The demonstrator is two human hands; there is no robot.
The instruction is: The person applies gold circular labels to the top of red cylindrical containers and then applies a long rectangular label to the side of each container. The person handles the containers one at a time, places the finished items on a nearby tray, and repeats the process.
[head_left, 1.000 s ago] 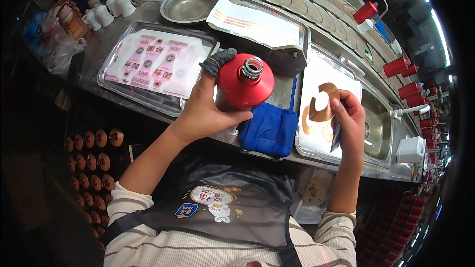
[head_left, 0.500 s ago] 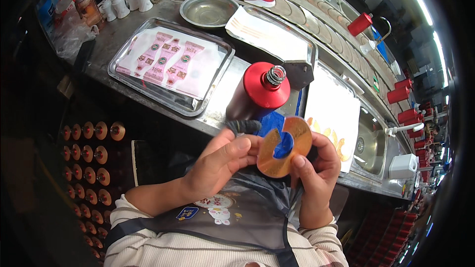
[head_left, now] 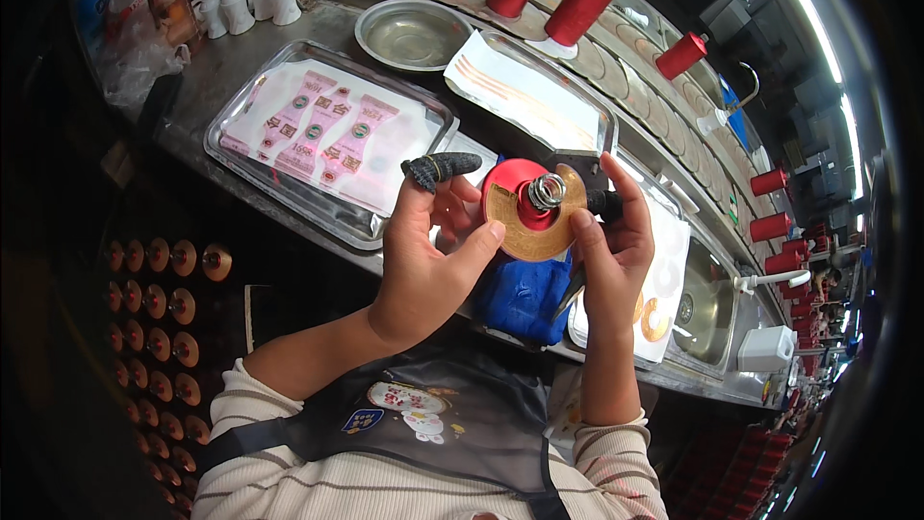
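A gold C-shaped label point(head_left: 520, 237) lies around the clear glass neck point(head_left: 548, 192) of a red bottle point(head_left: 508, 176), against its shoulder. My left hand point(head_left: 423, 265) pinches the label's left side, thumb on top; a dark cover wraps its raised index finger. On the other side my right hand point(head_left: 612, 265) has its thumb on the label's right edge, its index finger raised and another dark-covered finger behind the bottle. Both hands and the label hide most of the bottle's body. Beneath it is a blue padded support point(head_left: 527, 299).
Left of the bottle, a metal tray point(head_left: 223, 156) carries pink printed labels. A metal bowl point(head_left: 416, 31) and a tray with a white sheet point(head_left: 525, 87) stand behind. Red bottles point(head_left: 579, 10) line the conveyor point(head_left: 616, 53). At the right are gold labels point(head_left: 655, 325) and a sink point(head_left: 707, 327).
Both hands have brought the gold label from in front of the bottle up onto its shoulder, around the neck. The bottle now leans toward me. Bottles on the conveyor have shifted.
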